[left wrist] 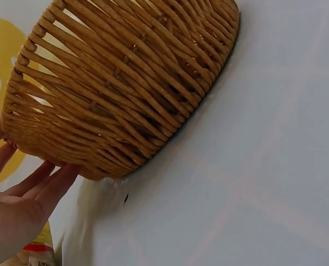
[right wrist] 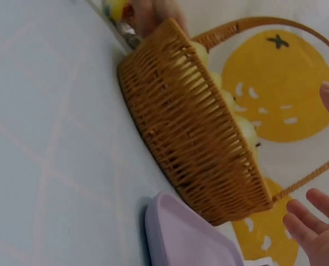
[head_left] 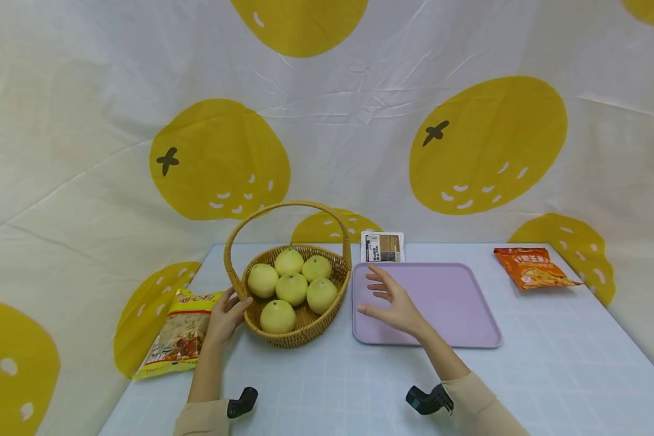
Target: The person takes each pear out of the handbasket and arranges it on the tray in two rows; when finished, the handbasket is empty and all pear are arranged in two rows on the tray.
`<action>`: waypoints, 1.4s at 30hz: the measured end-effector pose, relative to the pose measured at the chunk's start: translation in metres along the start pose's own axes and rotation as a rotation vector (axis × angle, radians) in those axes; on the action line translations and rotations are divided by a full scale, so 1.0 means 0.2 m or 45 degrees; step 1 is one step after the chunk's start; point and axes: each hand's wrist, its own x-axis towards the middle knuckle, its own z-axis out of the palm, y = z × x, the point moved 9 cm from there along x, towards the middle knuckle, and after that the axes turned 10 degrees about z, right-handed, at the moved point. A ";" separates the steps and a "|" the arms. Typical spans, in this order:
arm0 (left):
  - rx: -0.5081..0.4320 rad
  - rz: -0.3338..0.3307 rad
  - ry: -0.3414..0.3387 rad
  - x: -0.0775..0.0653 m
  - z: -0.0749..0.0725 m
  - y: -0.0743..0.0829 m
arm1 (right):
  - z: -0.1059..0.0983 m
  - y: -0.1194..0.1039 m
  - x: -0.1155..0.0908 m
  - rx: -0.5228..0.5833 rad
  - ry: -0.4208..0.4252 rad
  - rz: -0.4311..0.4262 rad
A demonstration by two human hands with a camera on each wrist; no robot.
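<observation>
A woven wicker basket (head_left: 305,334) with a tall arched handle stands on the table, left of the middle. Several round, pale yellow-green fruits (head_left: 291,289) lie in it. My left hand (head_left: 227,316) holds the basket's left side, thumb over the rim and fingers against the outside weave, as the left wrist view shows the wicker wall (left wrist: 126,83) above the fingers. Over the left part of a lilac tray (head_left: 463,303), my right hand (head_left: 393,304) hovers with fingers spread and nothing in it. In the right wrist view that hand (right wrist: 319,233) is apart from the basket.
A yellow bag of macaroni (head_left: 182,333) lies left of my left forearm. Behind the tray is a white package with a brown label (head_left: 383,247). An orange snack bag (head_left: 534,267) rests at the table's far right. A fruit-print cloth (head_left: 360,139) hangs behind.
</observation>
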 end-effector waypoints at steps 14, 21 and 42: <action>-0.044 0.016 0.036 0.00 0.00 -0.02 | 0.24 -0.02 0.18 0.107 -0.122 -0.077; -0.030 0.015 0.051 -0.01 -0.01 -0.02 | 0.27 0.06 0.28 0.054 -0.110 -0.082; -0.048 -0.008 0.035 -0.01 0.00 -0.02 | 0.41 0.03 0.41 -0.141 -0.229 -0.066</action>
